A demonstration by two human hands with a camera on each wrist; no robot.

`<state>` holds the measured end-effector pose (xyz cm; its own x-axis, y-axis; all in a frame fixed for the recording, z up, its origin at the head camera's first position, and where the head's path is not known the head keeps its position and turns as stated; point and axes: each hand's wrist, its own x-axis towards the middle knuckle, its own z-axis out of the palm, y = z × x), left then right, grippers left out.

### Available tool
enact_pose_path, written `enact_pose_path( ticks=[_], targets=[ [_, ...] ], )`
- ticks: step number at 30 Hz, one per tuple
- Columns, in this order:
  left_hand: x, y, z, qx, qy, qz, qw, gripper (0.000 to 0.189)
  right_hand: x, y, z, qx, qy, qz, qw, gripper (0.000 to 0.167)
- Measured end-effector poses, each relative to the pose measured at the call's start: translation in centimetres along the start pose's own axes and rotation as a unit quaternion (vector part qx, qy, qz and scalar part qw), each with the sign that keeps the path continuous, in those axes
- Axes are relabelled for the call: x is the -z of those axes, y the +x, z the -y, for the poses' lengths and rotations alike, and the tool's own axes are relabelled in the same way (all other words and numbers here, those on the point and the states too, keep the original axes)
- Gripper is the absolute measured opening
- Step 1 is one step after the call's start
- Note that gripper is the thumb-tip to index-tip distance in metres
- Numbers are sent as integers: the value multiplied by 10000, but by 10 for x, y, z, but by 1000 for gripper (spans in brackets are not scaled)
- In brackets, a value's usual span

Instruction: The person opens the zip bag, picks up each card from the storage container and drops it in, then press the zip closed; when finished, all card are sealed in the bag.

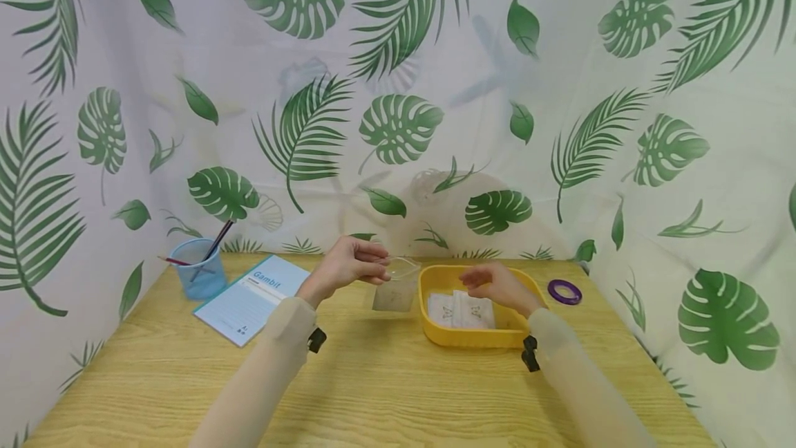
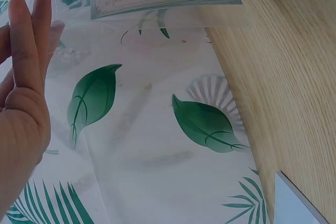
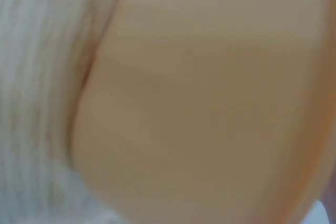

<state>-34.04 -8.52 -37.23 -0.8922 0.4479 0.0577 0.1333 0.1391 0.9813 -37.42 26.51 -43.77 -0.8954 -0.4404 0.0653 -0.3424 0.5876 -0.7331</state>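
clear plastic bag [image 1: 405, 268], hanging at centre of frame: upper edge pinched in the fingers of the left hand [image 1: 347, 265]; mouth parted; pale printed stack [image 1: 394, 296] inside, cut off by the top edge of the left wrist view. right hand [image 1: 497, 285], apart from the left, over the yellow rounded plastic tray [image 1: 466, 339], right of centre: fingers loosely bent, seemingly empty, thumb hidden. white printed packets [image 1: 475, 311] inside tray, count unclear. glossy purple ring [image 1: 575, 297], right of tray. light-blue cup [image 1: 200, 285] with pencils, left of frame. right wrist view: blurred tan surface [image 3: 199, 119], unidentifiable.
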Motion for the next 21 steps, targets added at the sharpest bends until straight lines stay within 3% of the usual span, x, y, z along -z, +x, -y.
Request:
enact_pose_path(
  ticks=[11, 17, 21],
  targets=[
    [-1, 1, 0, 9, 106, 11, 9999, 38, 1, -11, -26, -304, -543, -104, 9980, 36],
    [-1, 2, -2, -14, 106, 12, 9999, 38, 3, -14, -39, -310, -227, 113, 9992, 48],
    [0, 1, -3, -41, 110, 9, 9999, 37, 2, -13, -43, -526, -113, 106, 9985, 50]
  ],
)
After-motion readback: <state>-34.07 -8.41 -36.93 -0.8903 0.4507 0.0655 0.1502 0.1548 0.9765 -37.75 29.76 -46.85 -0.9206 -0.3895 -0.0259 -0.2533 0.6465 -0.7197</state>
